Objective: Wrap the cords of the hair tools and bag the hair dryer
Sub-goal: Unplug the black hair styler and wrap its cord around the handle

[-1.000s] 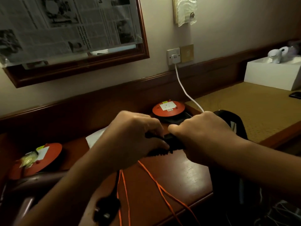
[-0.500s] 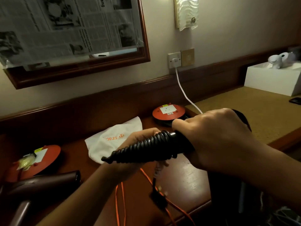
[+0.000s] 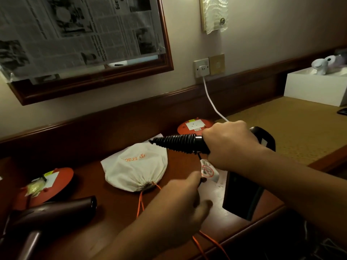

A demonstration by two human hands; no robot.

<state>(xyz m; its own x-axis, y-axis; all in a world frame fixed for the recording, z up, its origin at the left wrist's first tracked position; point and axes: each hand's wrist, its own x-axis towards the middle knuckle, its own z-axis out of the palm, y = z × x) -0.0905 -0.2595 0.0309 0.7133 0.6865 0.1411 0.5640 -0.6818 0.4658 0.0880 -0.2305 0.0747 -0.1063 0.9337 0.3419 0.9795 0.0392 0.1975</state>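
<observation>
My right hand (image 3: 231, 145) grips the handle of a black hair tool (image 3: 180, 144), with its ribbed cord sleeve pointing left over the desk. A thin black cord (image 3: 199, 158) drops from the handle, carrying a white warning tag (image 3: 209, 171). My left hand (image 3: 181, 205) pinches this cord just below the tag. A white drawstring bag (image 3: 136, 169) with orange lettering lies on the wooden desk (image 3: 116, 205); its orange strings (image 3: 140, 202) trail toward me. The brown hair dryer (image 3: 47, 216) lies at the lower left.
Two orange discs sit on the desk, one at the left (image 3: 54, 182) and one at the back (image 3: 194, 127). A white cable (image 3: 211, 99) runs from the wall socket (image 3: 201, 68). A white box (image 3: 315, 87) stands at the far right. A framed mirror (image 3: 84, 44) hangs above.
My left hand has left the ribbed sleeve and dropped down to pinch the cord. My right hand lifted the tool higher and to the right, uncovering the white bag.
</observation>
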